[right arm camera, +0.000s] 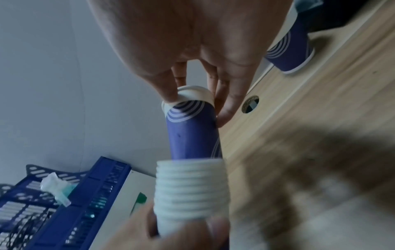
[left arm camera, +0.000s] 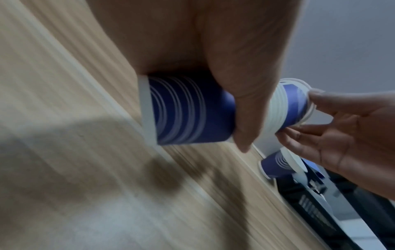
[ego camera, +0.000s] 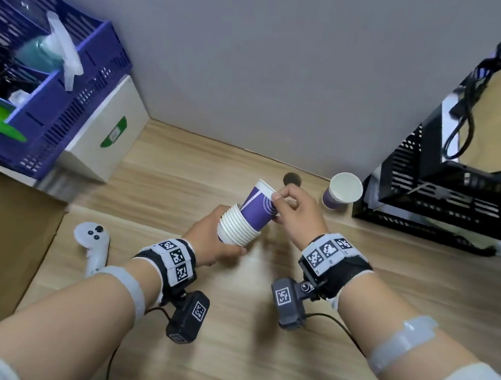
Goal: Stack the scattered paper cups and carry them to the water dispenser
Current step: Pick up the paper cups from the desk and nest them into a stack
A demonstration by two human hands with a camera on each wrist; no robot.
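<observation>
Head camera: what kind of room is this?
Probably an office or workroom desk: a wooden desktop with a cable hole, a blue plastic file tray and a black mesh rack against a plain wall.

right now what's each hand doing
Left hand: grips the cup stack.
Right hand: pinches the top cup by its rim.

Blue crate (ego camera: 74, 95) on white box (ego camera: 110, 128), white controller (ego camera: 93, 241), black rack (ego camera: 438, 194).
</observation>
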